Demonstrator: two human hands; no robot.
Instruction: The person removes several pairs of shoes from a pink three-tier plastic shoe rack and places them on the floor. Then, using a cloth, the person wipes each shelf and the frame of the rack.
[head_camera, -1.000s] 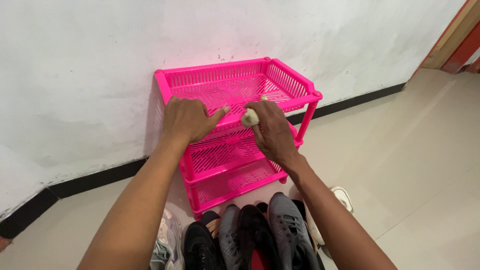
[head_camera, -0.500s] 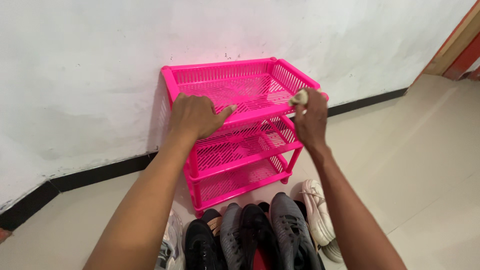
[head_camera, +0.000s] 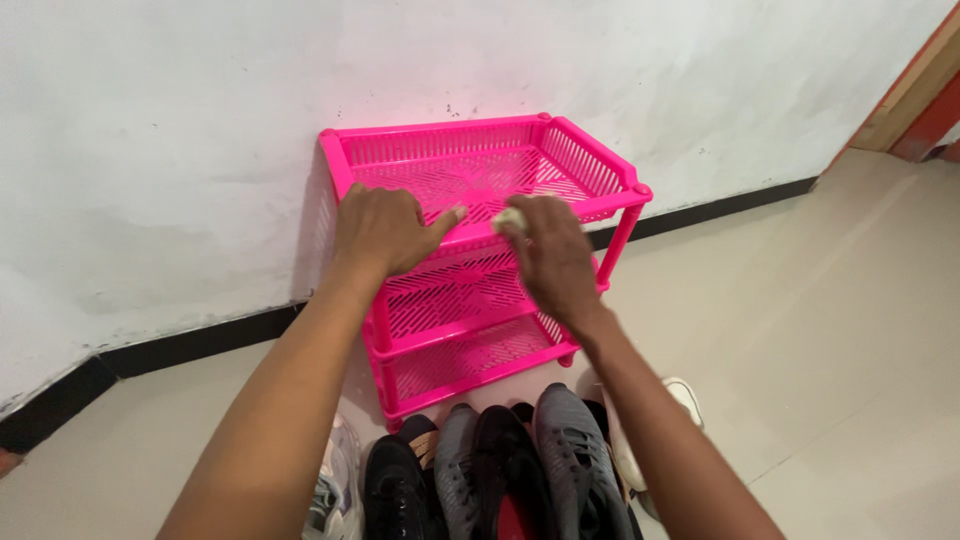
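The left hand (head_camera: 385, 228) lies flat, fingers spread, on the front rim of the pink rack (head_camera: 600, 170); the right hand (head_camera: 550, 250) is closed around a small pale cloth (head_camera: 508, 217) pressed to that rim. Dark shoes (head_camera: 500, 470) sit nearest on the floor, the rack beyond against the white wall (head_camera: 200, 120).

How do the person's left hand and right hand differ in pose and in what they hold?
The left hand lies flat and open on the pink rack's top front rim, holding nothing. The right hand is closed around a small pale cloth, pressed to the same rim. Both touch the top tier.
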